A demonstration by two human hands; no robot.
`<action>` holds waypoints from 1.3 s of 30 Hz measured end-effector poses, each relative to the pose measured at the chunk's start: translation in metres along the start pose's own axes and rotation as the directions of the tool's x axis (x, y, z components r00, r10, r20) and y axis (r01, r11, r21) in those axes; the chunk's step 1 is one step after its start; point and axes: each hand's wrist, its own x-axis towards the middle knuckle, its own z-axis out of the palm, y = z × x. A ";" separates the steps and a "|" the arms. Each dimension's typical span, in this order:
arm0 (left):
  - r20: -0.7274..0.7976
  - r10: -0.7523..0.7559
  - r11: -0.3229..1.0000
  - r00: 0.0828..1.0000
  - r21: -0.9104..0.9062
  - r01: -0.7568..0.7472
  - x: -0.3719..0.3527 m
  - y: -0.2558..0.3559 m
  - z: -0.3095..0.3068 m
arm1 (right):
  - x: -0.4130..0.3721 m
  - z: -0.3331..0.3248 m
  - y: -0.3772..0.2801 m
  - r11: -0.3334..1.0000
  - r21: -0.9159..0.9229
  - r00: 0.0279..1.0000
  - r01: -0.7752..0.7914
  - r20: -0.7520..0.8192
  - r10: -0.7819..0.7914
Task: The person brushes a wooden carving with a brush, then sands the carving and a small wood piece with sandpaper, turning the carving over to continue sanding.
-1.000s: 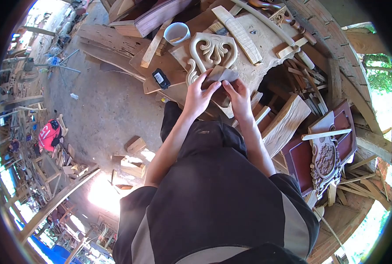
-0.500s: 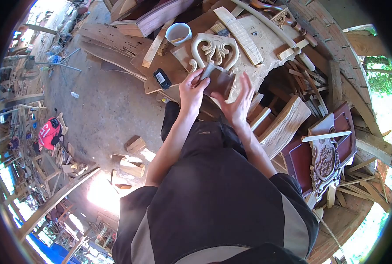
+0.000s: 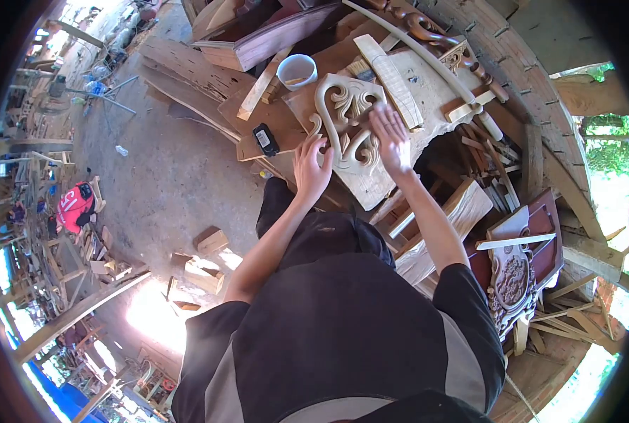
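A pale carved wooden panel [image 3: 344, 141] with scrolls and leaf shapes lies on a wooden board [image 3: 368, 192] on the bench in front of me. My left hand [image 3: 312, 171] is at the panel's left edge, thumb and fingers curled on its rim. Across the upper right of the carving rests my right hand [image 3: 393, 141], fingers together and pressing down. A strip of brown sandpaper [image 3: 360, 119] sticks out from under those fingers; most of it is hidden by the hand.
A white tub [image 3: 297, 71] stands behind the panel, and a black device with a white label [image 3: 265, 139] lies left of it. Curved timber [image 3: 392, 81] lies to the right. Wood offcuts and a carved dark-red panel [image 3: 515, 271] are at my right side.
The brown sandpaper has gone from my left hand to under my right hand, down on the carving. My left hand has lowered to the panel's left edge.
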 end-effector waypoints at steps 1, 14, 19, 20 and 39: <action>-0.006 0.000 1.000 1.000 -0.005 0.000 -0.002 -0.002 0.002 | -0.006 0.012 0.006 1.000 -0.004 1.000 0.006 0.000 -0.006; 0.203 0.339 0.903 0.918 0.201 -0.378 0.009 -0.045 0.000 | -0.033 0.028 0.022 0.992 0.037 0.975 -0.117 0.192 0.108; -0.132 0.236 0.924 0.963 0.337 -0.180 -0.016 -0.045 0.011 | -0.050 0.028 0.014 0.975 0.115 0.919 0.191 0.328 -0.219; -0.129 0.236 0.923 0.963 0.340 -0.180 -0.019 -0.048 0.013 | -0.048 0.025 0.026 0.954 0.125 0.846 0.273 0.440 -0.300; 0.069 -0.120 0.966 0.990 -0.224 0.132 -0.004 -0.062 0.010 | -0.058 0.048 -0.003 0.961 0.153 0.973 -0.232 0.048 0.227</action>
